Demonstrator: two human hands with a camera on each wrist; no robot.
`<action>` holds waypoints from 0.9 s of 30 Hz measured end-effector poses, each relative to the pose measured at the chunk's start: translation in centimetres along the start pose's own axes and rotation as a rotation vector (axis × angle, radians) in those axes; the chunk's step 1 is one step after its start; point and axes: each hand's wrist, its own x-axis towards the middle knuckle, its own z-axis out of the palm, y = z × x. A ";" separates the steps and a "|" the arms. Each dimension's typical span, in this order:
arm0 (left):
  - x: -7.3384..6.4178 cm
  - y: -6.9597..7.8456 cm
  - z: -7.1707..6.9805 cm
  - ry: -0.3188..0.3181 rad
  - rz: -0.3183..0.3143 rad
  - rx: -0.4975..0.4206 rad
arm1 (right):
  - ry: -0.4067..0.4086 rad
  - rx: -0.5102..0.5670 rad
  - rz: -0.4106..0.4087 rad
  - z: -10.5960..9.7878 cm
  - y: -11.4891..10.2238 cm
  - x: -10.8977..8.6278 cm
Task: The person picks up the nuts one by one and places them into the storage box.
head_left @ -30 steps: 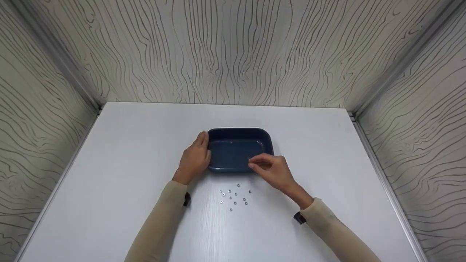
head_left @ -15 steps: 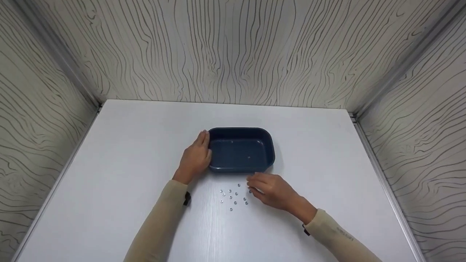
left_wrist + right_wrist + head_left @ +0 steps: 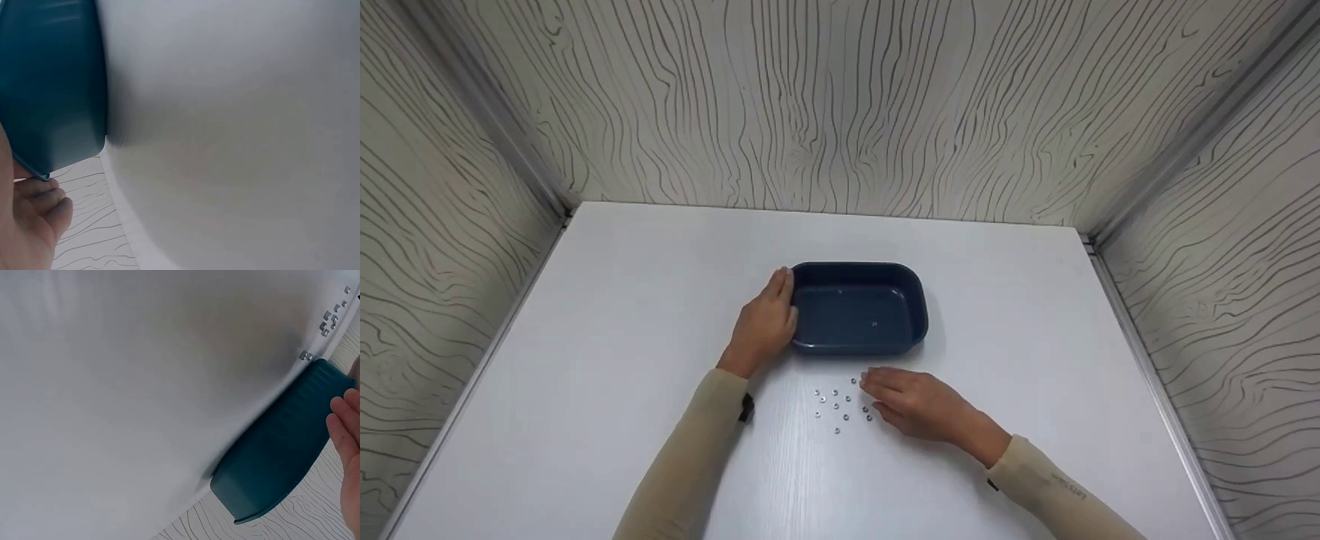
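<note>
A dark blue, rounded rectangular dish [image 3: 847,351] stands on the white table. My left hand [image 3: 763,326] holds its left side, fingers along the outside of the wall; in the left wrist view, the fingers [image 3: 59,214] come up under the rim. Inside the dish lies a small nut [image 3: 874,324]. My right hand [image 3: 919,405] hovers low in front of the dish, at the right side of a scatter of several small metal nuts [image 3: 846,418]. Its fingers reach out towards the nuts, thumb apart from them, and the hand covers part of the table there. Close-up, the nuts [image 3: 327,316] look hexagonal.
The white table [image 3: 645,300] runs back to a panel [image 3: 840,112] with a wood-grain pattern. Similar side panels rise at left and right. Dark wrist-worn devices [image 3: 746,409] show at the sleeves.
My right hand has come back from over the dish to the nuts in front of it, its fingertips parting. The nut once at its fingertips now lies in the dish. My left hand stays put.
</note>
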 end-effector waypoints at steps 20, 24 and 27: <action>0.2 0.0 0.0 -0.005 -0.010 -0.004 | -0.144 -0.021 -0.030 0.8 0.5 -1.6; 0.2 0.0 0.0 0.003 0.012 0.009 | -0.151 -0.053 -0.059 0.7 0.4 -1.7; 0.2 0.0 0.0 0.008 0.012 0.012 | -0.160 -0.082 -0.084 0.7 0.4 -1.6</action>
